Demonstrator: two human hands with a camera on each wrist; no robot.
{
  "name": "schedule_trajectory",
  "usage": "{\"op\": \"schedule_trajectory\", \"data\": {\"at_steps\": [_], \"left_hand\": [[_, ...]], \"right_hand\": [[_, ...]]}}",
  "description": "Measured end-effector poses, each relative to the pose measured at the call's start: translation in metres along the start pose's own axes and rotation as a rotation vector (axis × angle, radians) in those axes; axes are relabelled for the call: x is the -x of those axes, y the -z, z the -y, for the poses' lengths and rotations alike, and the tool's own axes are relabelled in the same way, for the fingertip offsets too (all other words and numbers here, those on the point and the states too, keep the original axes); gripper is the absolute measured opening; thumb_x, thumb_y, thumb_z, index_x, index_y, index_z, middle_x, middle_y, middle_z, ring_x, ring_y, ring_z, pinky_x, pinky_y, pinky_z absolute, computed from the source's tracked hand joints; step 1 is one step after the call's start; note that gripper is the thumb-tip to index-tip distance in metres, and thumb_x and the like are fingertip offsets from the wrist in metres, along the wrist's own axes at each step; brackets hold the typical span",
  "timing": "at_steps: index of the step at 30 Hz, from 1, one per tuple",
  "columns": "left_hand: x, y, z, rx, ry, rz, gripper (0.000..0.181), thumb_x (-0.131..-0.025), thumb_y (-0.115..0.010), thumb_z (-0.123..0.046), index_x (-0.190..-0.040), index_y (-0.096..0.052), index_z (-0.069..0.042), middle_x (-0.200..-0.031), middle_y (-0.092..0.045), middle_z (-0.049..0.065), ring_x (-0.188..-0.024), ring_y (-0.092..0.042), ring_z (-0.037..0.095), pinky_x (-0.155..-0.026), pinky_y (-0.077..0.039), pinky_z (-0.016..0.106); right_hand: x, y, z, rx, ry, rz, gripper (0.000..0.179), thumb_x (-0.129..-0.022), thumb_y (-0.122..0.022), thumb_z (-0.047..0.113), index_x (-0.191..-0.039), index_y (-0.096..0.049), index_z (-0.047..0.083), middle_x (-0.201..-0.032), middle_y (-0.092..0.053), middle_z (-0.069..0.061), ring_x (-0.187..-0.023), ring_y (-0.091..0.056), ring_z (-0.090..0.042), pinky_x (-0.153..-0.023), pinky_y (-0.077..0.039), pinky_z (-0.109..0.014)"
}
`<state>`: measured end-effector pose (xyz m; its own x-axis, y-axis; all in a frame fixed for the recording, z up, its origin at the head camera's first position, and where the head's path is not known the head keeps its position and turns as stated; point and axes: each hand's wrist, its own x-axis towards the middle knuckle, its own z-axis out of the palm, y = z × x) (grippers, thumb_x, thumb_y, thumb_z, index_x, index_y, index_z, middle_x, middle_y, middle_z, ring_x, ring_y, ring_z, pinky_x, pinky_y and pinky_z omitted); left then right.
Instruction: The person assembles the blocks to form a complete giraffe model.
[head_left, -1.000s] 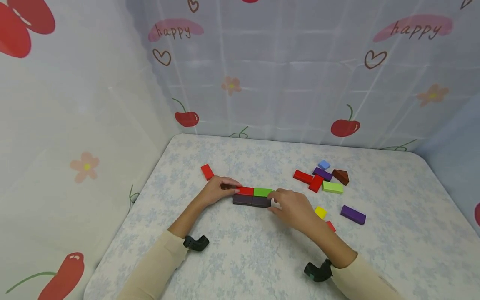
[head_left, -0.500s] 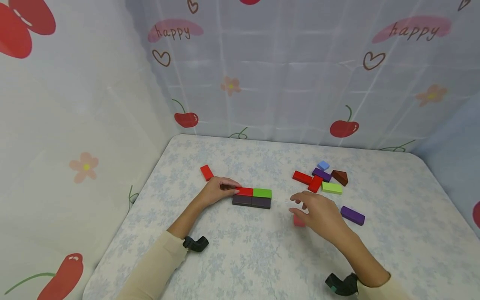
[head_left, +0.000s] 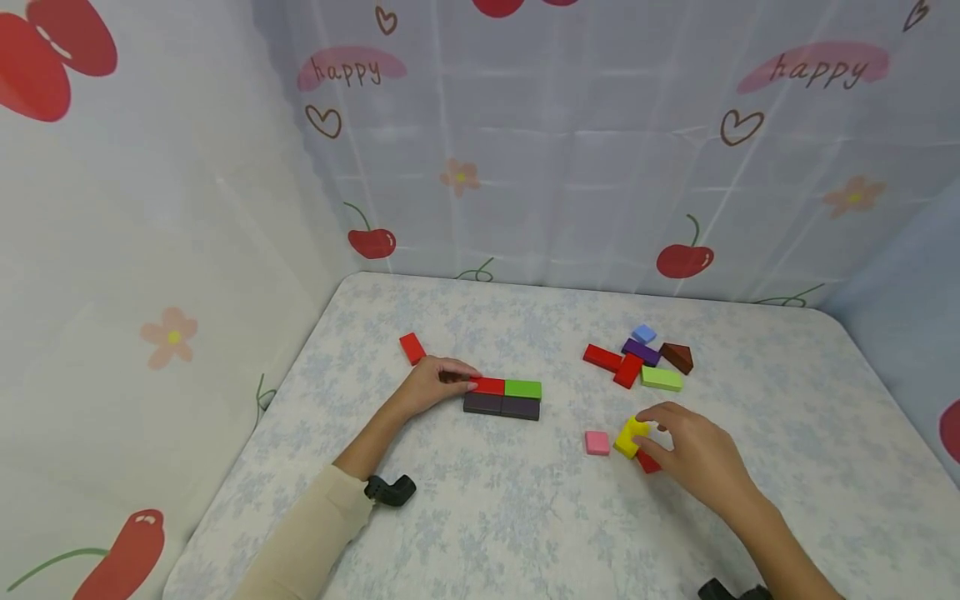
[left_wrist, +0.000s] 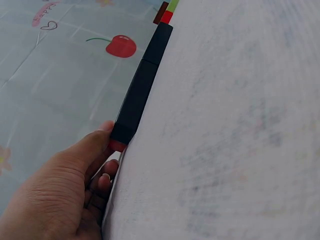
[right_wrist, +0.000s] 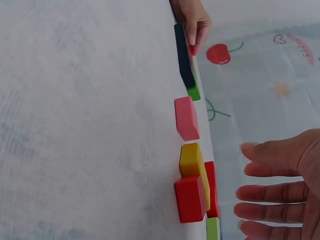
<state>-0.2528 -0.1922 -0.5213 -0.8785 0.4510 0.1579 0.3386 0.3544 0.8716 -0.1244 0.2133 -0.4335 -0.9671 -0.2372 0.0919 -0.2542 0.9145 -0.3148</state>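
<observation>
- Left: one loose red block (head_left: 412, 348) on the table (head_left: 487, 525); the left hand (head_left: 435, 385), fingers pinching a second red block (head_left: 490, 386), butted against one green block (head_left: 522, 389) beside two black blocks (head_left: 482, 404);
- Centre-right: one pink block (head_left: 597, 443); one yellow block (head_left: 626, 438) touching a third red block (head_left: 650, 463);
- Right: six clustered blocks (head_left: 628, 372); the right hand (head_left: 701, 457), fingers spread; only the right wrist view shows them apart from the yellow block.

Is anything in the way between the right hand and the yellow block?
No, nothing visible is in the way. In the head view, the right hand is right by the yellow block. A red block sits close beside the yellow one, but it doesn't come between them.
</observation>
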Motion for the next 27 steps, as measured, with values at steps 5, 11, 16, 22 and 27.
{"op": "schedule_trajectory", "data": {"at_steps": [5, 11, 16, 22, 27], "left_hand": [[0.0, 0.0, 0.001, 0.006, -0.005, 0.008, 0.021, -0.09, -0.08, -0.024, -0.11, -0.08, -0.022, -0.105, -0.076, -0.007, -0.083, -0.065, 0.016, -0.069, -0.053, 0.028], [0.0, 0.0, 0.0, -0.001, -0.002, 0.007, 0.021, -0.09, -0.08, -0.024, -0.111, -0.08, -0.022, -0.106, -0.076, -0.006, -0.082, -0.065, 0.015, -0.069, -0.052, 0.027], [0.0, 0.0, 0.0, 0.001, 0.0, 0.008, 0.02, -0.09, -0.08, -0.024, -0.11, -0.08, -0.023, -0.106, -0.076, -0.008, -0.084, -0.065, 0.016, -0.07, -0.052, 0.028], [-0.001, 0.0, 0.0, 0.01, -0.003, 0.011, 0.021, -0.09, -0.08, -0.024, -0.111, -0.08, -0.022, -0.106, -0.076, -0.007, -0.084, -0.065, 0.016, -0.07, -0.052, 0.027], [0.0, -0.001, 0.001, 0.013, -0.005, -0.008, 0.022, -0.089, -0.08, -0.02, -0.111, -0.08, -0.019, -0.106, -0.076, -0.003, -0.083, -0.064, 0.017, -0.068, -0.051, 0.026]], "right_hand": [[0.009, -0.002, -0.011, 0.028, -0.024, 0.023, 0.036, -0.078, -0.089, 0.024, -0.108, -0.076, 0.009, -0.108, -0.072, -0.011, -0.082, -0.067, -0.024, -0.06, -0.056, -0.036], [0.013, -0.005, -0.019, 0.025, -0.012, 0.033, 0.038, -0.075, -0.091, 0.026, -0.106, -0.076, 0.011, -0.106, -0.073, -0.008, -0.081, -0.067, -0.022, -0.061, -0.057, -0.036], [0.008, -0.014, -0.021, 0.03, -0.011, 0.035, 0.043, -0.075, -0.091, 0.029, -0.11, -0.075, 0.01, -0.111, -0.071, -0.011, -0.082, -0.067, -0.022, -0.06, -0.058, -0.034], [0.0, -0.022, -0.019, 0.07, -0.027, 0.1, 0.053, -0.075, -0.09, 0.04, -0.113, -0.072, 0.008, -0.113, -0.069, -0.012, -0.077, -0.061, -0.017, -0.059, -0.054, -0.03], [-0.005, -0.024, -0.014, 0.075, -0.046, 0.11, 0.052, -0.074, -0.091, 0.039, -0.111, -0.07, 0.008, -0.101, -0.069, -0.007, -0.073, -0.06, -0.014, -0.058, -0.053, -0.028]]}}
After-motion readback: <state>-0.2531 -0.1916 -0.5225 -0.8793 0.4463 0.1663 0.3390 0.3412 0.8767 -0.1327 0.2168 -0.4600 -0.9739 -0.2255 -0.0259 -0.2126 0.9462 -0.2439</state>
